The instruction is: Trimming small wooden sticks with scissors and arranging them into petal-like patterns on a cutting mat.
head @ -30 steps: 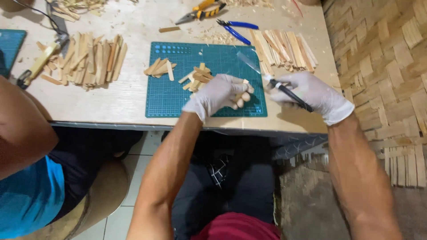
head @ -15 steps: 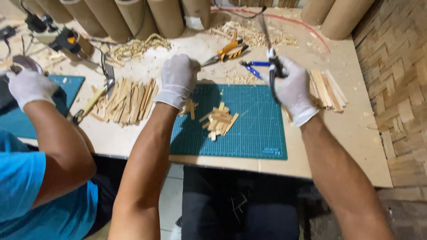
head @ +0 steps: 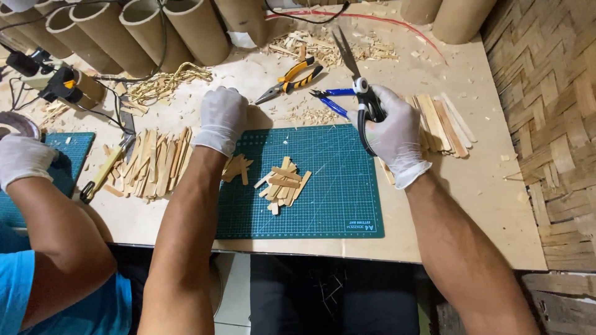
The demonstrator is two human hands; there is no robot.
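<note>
Black-handled scissors (head: 360, 93), blades up, gripped in the gloved right hand (head: 394, 133) near the table's (head: 496, 205) far right edge, as half a second ago; left hand (head: 222, 118), fingers curled and empty, now rests past the green cutting mat (head: 335, 198) bearing wooden sticks (head: 282, 186).

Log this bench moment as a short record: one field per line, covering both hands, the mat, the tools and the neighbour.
right hand: gloved, gripping black-handled scissors, blades pointing away
left hand: gloved, palm down at the far left corner of the green cutting mat, nothing visibly held
on the mat: small heap of cut wooden sticks
beyond the mat: yellow-handled pliers, blue-handled pliers
right of the mat: row of flat wooden slats
neighbour: another person's gloved hand at far left
</note>
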